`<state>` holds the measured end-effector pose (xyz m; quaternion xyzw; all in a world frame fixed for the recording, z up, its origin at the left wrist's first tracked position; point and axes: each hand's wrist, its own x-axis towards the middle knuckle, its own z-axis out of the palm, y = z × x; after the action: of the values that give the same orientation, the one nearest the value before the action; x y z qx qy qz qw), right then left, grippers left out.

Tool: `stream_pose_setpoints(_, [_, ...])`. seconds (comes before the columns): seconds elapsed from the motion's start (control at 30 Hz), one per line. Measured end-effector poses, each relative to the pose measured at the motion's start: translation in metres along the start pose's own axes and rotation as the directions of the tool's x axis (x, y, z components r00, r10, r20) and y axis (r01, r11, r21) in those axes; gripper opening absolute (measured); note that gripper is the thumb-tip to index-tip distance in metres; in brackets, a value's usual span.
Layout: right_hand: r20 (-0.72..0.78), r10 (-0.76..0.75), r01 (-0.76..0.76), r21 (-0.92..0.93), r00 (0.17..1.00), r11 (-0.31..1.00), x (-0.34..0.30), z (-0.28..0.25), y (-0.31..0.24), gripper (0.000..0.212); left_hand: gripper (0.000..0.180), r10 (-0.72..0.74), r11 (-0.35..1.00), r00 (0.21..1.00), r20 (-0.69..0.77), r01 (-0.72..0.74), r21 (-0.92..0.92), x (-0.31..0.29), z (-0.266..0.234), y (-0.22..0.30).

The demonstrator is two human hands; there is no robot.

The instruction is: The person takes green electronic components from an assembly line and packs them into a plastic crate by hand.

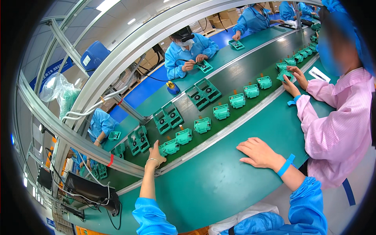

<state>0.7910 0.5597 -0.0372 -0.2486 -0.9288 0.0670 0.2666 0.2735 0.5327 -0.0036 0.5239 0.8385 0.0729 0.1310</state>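
On the dark green conveyor, my left hand [154, 155] is at the left end of a green plastic housing [170, 147]. Its thumb and a finger are spread beside that end; they look to touch it, but I cannot tell how firmly. A second green housing [183, 136] sits right against the first one. My right hand [258, 152] lies palm down on the green work mat [211, 168], fingers stretched out, holding nothing. A blue band [286, 165] circles my right wrist.
More housings line the belt toward the far right. Green trays [168, 117] with round black parts stand beyond them. A metal frame post [90, 145] crosses at left, near a black monitor [92, 192]. On my right, a co-worker in a pink sleeve [325, 121] handles a green part.
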Motion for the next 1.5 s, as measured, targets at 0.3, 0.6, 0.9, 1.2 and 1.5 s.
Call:
stream_pose_setpoints(0.3, [0.008,0.000,-0.001,0.024,1.000,1.000,0.001,0.000,0.001,0.048,0.126,0.177,0.983,0.984,-0.036,-0.178,-0.037,-0.018,0.017,0.053])
stream_pose_setpoints(0.6, [0.008,-0.004,0.004,0.001,1.000,1.000,-0.001,-0.001,0.005,0.048,0.119,0.083,0.995,0.979,-0.184,-0.093,-0.045,-0.034,0.029,0.076])
stream_pose_setpoints(0.9, [0.148,-0.076,0.097,-0.143,0.986,0.985,0.018,-0.014,0.000,0.062,0.106,0.483,0.876,0.757,-0.440,-0.413,0.250,-0.019,0.062,0.082])
stream_pose_setpoints(1.2, [0.033,-0.013,0.013,-0.020,0.999,1.000,0.147,0.003,0.016,0.087,0.097,0.580,0.813,0.675,-0.456,-0.441,0.381,-0.008,0.063,0.092])
stream_pose_setpoints(1.5, [-0.009,-0.144,0.129,-0.387,0.989,0.913,0.213,0.091,0.029,0.082,0.090,0.541,0.825,0.747,-0.386,-0.383,0.415,0.005,0.068,0.082])
